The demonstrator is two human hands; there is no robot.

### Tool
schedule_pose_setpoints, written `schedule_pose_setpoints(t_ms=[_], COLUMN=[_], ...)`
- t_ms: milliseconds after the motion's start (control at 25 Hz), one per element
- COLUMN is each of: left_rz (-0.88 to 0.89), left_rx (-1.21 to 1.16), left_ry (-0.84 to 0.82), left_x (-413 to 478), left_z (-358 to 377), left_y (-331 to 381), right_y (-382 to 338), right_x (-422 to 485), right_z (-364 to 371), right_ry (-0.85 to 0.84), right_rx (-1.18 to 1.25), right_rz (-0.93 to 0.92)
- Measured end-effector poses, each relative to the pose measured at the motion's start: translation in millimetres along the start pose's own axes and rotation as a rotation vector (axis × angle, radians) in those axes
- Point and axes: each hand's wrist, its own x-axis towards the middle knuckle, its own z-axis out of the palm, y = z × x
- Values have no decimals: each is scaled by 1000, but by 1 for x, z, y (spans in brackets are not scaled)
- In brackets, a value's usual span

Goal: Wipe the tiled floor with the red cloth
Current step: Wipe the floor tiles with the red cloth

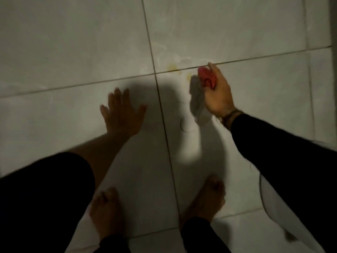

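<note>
My right hand point(218, 94) grips a bunched red cloth point(207, 79) with a pale grey-white part hanging below it, held at the tiled floor point(73, 42) just under a grout line. Yellowish stains point(172, 67) sit on the tiles a little left of the cloth, beside the grout crossing. My left hand point(122, 110) lies flat on the floor with fingers spread, holding nothing, left of the vertical grout line.
My two bare feet point(107, 209) point(207, 196) stand on the tiles at the bottom, one either side of the grout line. Dark sleeves and trouser legs frame the view. A small curved mark point(184, 126) lies on the tile below the cloth. A wall edge point(333, 24) runs at the far right.
</note>
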Motion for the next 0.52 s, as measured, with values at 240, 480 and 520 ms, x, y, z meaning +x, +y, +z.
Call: schedule_pose_setpoints(t_ms=[240, 480, 520], left_rz=[187, 190, 177], left_rx=[92, 60, 46], left_ry=[410, 380, 366], left_x=[52, 50, 48], left_z=[87, 79, 78], left_y=[-60, -56, -57], right_y=[42, 49, 68], right_x=[112, 70, 42], right_z=[67, 137, 133], right_ry=[22, 23, -77], right_rx=[-790, -928, -978], right_rz=[-387, -676, -714])
